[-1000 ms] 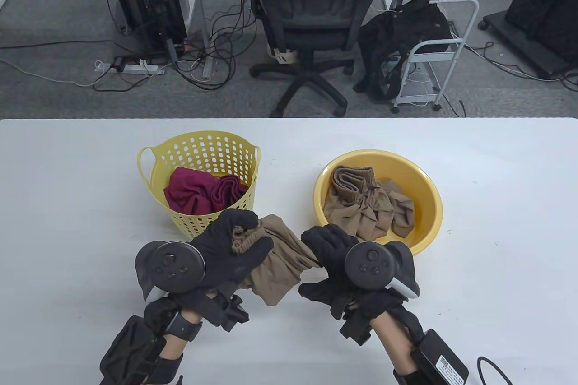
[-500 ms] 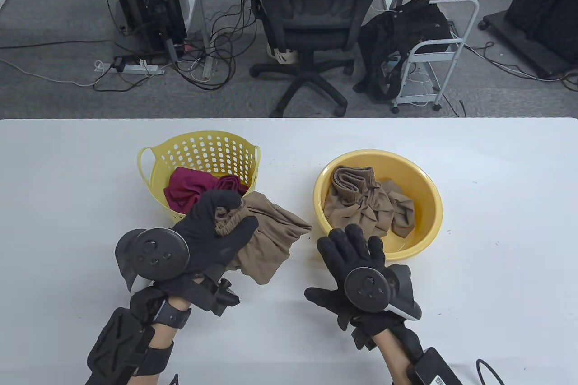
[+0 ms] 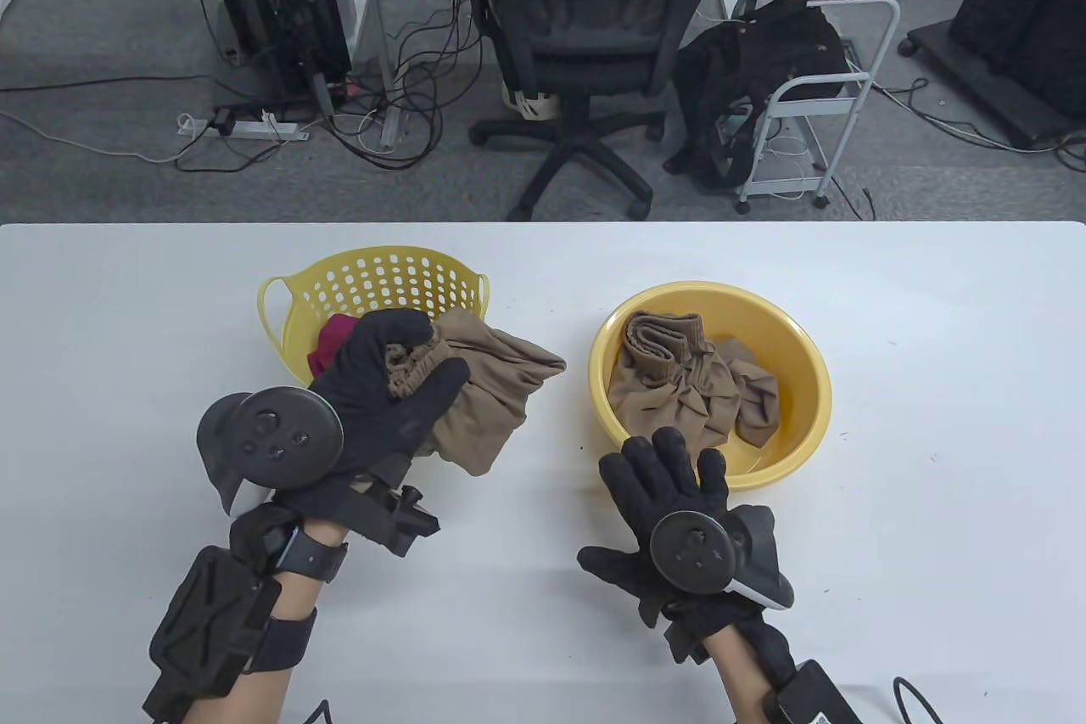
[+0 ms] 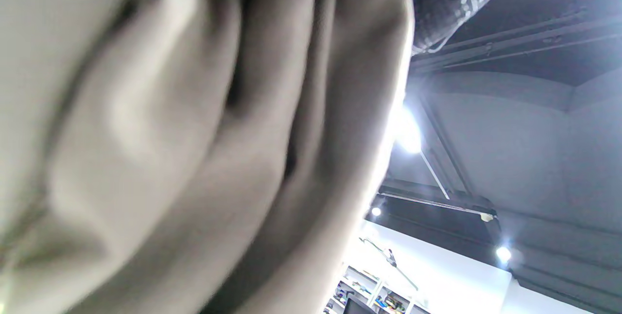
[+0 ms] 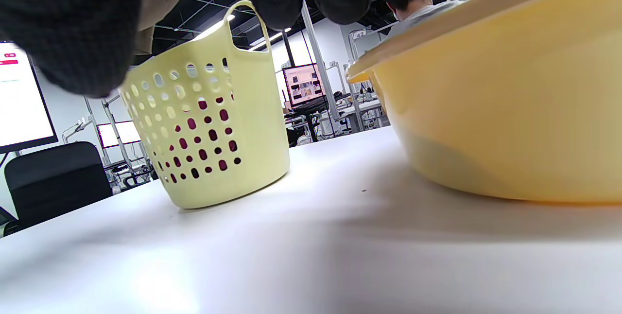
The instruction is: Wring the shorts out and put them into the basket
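My left hand [image 3: 399,384] grips the elastic waistband of tan shorts [image 3: 488,384], which hang over the right side of the perforated yellow basket [image 3: 373,283]. Dark red cloth [image 3: 333,338] lies inside that basket. In the left wrist view the tan shorts [image 4: 194,148] fill most of the frame. My right hand [image 3: 670,474] lies flat and open on the table, just in front of the yellow basin [image 3: 802,367], holding nothing. More tan clothing [image 3: 687,380] sits in the basin. The right wrist view shows the basket [image 5: 214,119] and the basin [image 5: 505,105] from table height.
The white table [image 3: 933,503] reaches to a far edge with an office chair [image 3: 585,36], cables and a small cart [image 3: 814,104] on the floor beyond. A black cable [image 3: 925,694] lies at the table's near right.
My right hand let go of the shorts and settled flat by the basin. My left hand carried the shorts up and left, from the table in front of the basket to over its rim.
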{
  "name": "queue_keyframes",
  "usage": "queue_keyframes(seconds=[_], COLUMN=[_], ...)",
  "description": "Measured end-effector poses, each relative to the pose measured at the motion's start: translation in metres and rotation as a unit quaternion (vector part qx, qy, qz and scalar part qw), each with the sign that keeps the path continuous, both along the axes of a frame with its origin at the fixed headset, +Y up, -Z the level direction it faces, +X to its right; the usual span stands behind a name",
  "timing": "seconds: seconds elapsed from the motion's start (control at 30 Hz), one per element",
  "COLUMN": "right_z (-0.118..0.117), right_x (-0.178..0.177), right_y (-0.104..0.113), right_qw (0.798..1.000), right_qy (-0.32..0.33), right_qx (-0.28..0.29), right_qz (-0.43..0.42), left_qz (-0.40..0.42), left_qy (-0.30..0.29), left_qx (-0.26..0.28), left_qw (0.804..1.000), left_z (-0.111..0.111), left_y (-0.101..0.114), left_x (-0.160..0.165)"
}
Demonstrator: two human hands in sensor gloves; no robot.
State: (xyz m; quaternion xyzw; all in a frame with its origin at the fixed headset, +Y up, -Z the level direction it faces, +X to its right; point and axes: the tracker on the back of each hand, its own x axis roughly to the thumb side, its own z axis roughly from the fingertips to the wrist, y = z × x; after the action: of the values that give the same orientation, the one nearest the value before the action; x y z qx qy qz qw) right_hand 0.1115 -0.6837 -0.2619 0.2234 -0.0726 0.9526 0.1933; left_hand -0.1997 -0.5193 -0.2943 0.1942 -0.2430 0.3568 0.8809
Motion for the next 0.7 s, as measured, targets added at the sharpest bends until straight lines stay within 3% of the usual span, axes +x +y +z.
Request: queue_keyframes(seconds=[0.4,0.7], right_z=[0.001,0.002], right_x=[0.001,0.003], right_y=[0.001,0.002], right_qw=[1.0,1.0], right_qy=[-0.002,-0.002], right_qx=[0.006,0.011], right_qz=[0.004,0.001], left_qz=[-0.022,-0.042], left_qy=[0.052,0.076], left_qx=[0.007,-0.039], left_qw=[0.998,0.995], left_z=[-0.024,-0.054], left_y=[0.019,-0.011], left_x=[-0.02,-0.025])
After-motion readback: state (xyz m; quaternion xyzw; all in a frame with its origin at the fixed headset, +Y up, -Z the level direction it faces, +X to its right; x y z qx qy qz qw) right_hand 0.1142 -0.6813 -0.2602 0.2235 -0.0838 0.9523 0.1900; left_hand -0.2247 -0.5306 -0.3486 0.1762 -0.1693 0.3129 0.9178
